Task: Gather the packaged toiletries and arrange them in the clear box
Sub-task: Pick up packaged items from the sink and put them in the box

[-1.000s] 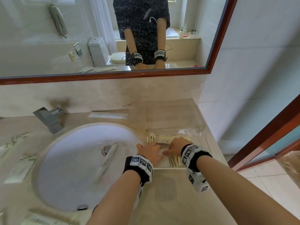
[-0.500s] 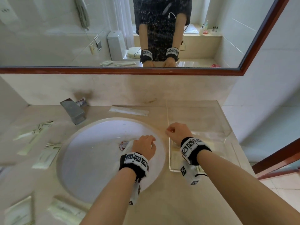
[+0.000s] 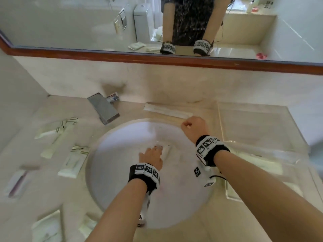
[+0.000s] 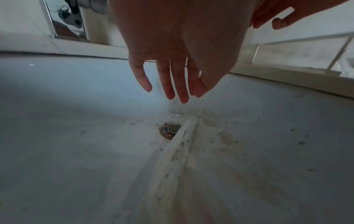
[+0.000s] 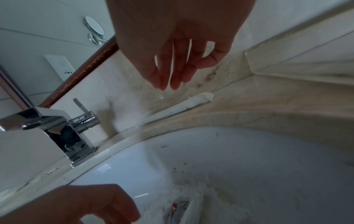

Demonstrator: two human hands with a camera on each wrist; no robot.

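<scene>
A long white packet (image 4: 176,151) lies in the sink bowl (image 3: 122,172) beside the drain (image 4: 170,130). My left hand (image 3: 157,149) hovers just above it with straight fingers (image 4: 180,91) and holds nothing. Another long white packet (image 3: 167,112) lies on the counter behind the sink. My right hand (image 3: 185,124) hangs over its right end, fingers (image 5: 162,78) loosely extended and empty. The clear box (image 3: 253,123) stands on the counter at the right, with flat packets (image 3: 262,163) in its near part.
Several more packets lie on the counter left of the sink (image 3: 57,126) (image 3: 73,163) and at the near left (image 3: 47,226). A chrome faucet (image 3: 104,109) stands behind the bowl. A wood-framed mirror (image 3: 157,56) runs along the back wall.
Both hands left the clear box and moved left. The left hand went down into the sink bowl over the packet; the right hand moved to the sink's back rim. The view swung left.
</scene>
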